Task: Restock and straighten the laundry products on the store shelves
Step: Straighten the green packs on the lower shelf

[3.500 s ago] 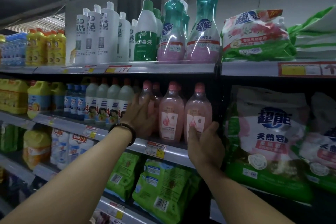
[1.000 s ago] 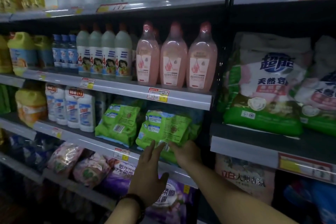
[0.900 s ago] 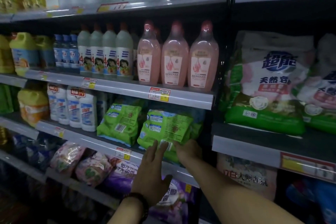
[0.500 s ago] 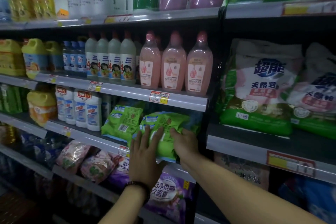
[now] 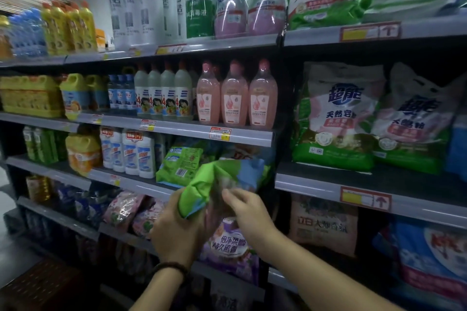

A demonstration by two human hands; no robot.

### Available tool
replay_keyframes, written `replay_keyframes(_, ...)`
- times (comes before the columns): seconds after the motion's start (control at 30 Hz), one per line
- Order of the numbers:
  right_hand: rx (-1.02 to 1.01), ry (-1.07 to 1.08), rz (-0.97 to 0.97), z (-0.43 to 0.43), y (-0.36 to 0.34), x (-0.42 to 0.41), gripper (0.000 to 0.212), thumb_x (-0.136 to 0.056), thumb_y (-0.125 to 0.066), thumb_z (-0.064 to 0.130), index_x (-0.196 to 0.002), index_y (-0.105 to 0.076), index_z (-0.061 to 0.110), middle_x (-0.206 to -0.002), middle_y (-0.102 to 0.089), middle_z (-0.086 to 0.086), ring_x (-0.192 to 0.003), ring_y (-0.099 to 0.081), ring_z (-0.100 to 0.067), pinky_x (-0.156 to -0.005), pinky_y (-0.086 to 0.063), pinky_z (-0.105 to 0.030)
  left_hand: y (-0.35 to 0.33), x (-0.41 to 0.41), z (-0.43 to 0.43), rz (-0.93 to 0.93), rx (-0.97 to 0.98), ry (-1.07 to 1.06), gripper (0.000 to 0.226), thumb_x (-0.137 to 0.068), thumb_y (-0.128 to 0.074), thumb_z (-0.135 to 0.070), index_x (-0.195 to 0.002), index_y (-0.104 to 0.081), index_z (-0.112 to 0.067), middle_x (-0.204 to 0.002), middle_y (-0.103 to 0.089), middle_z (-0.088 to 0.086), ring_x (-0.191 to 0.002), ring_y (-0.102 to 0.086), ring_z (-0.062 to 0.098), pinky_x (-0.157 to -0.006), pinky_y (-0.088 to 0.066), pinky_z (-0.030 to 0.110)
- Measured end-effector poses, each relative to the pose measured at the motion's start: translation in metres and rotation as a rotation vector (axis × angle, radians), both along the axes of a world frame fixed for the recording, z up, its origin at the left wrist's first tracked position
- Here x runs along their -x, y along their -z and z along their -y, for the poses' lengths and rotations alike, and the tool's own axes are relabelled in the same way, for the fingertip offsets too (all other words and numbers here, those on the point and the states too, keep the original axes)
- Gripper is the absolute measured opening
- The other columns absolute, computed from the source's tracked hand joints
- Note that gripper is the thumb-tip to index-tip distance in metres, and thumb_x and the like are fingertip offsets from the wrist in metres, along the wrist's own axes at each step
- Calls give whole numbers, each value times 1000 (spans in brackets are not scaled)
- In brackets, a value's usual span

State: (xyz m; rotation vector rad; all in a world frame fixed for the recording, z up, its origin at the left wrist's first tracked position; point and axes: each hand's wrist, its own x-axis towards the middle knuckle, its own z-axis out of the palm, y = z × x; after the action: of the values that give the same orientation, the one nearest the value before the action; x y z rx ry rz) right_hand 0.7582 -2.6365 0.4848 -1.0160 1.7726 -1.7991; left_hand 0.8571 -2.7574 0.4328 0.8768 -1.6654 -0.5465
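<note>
Mid-straighten: left hand [image 5: 177,231] grips green pouch [image 5: 217,182] held clear of shelf [image 5: 146,185], right hand [image 5: 249,213] apparently pinching its blurred lower edge; next, reseat upright beside neighbouring pouch [image 5: 180,164].

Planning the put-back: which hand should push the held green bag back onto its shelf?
Likely the right hand: it pinches the held green bag nearer the shelf; the left hand grips its lower corner, below.

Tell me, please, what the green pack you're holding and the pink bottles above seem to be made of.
The green pack: probably thin plastic film, glossy; it creases sharply where the left hand and right hand hold it. The pink bottles: likely clear, smooth plastic; the pink liquid shows through.
</note>
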Motion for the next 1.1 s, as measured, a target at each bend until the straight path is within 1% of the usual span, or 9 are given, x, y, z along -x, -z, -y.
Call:
replay_keyframes(0.1,-135,221,-51,-21,42,-3,15,-93,-75,32,-86,-74,18,-79,-76,6,-77,-69,-10,-83,-60,-43,-8,-19,-15,-194,-262,-27,40,-73,-88,-51,-100,-69,-30,-87,-77,2,-88,-71,37,-84,-57,44)
replay_keyframes(0.23,-205,192,360,-38,84,-14,78,-51,-89,75,-111,-74,27,-106,-80,2,-97,-78,-24,-91,-62,-52,-6,-39,-30,-479,-457,182,29,-79,-91,-34,-100,-76,-22,-90,-78,-6,-90,-75,24,-85,-60,41)
replay_keyframes(0.33,-123,8,616,-43,85,-36,68,-70,-79,68,-124,-71,27,-115,-80,-7,-95,-80,-33,-91,-61,-59,3,-42,-39,-684,-661,265,27,-81,-90,-21,-105,-78,-16,-97,-82,0,-95,-78,24,-87,-62,44)
replay_keyframes(0.47,133,-139,840,-36,75,-53,51,-98,-59,49,-136,-65,17,-125,-76,-17,-111,-75,-39,-91,-61,-56,28,-38,-42,-795,-921,501,41,-87,-83,-37,-122,-76,-16,-115,-80,10,-106,-76,34,-95,-57,63)
replay_keyframes(0.7,126,-112,981,-15,65,-31,39,-103,-57,25,-133,-67,3,-121,-74,-26,-107,-74,-46,-93,-56,-58,28,-43,-15,-656,-1035,785,43,-95,-69,-36,-132,-69,-14,-124,-75,17,-113,-73,39,-105,-51,63)
replay_keyframes(0.8,95,-107,942,-3,68,-19,35,-103,-57,24,-128,-70,5,-119,-76,-24,-105,-76,-43,-93,-57,-56,28,-35,0,-597,-882,632,50,-86,-82,-29,-130,-67,-16,-120,-78,12,-107,-76,35,-94,-59,55)
replay_keyframes(0.9,97,-127,850,6,69,-1,30,-94,-66,19,-120,-74,8,-115,-78,-21,-97,-78,-39,-89,-58,-55,31,-36,29,-421,-707,399,76,-74,-92,-39,-137,-56,-20,-128,-70,5,-110,-71,23,-93,-58,43)
replay_keyframes(1.0,135,-122,752,15,74,23,70,-64,-89,12,-131,-69,10,-121,-76,-22,-106,-75,-43,-91,-60,-58,25,-34,66,-221,-769,576,59,-73,-88,-39,-124,-72,-14,-111,-81,1,-95,-76,12,-75,-60,30)
replay_keyframes(1.1,193,-135,704,22,72,44,66,-68,-80,8,-133,-67,9,-122,-75,-23,-103,-76,-43,-73,-64,-49,18,-17,103,113,-742,641,71,-54,-93,-62,-110,-79,-19,-101,-83,-2,-102,-77,21,-91,-60,39)
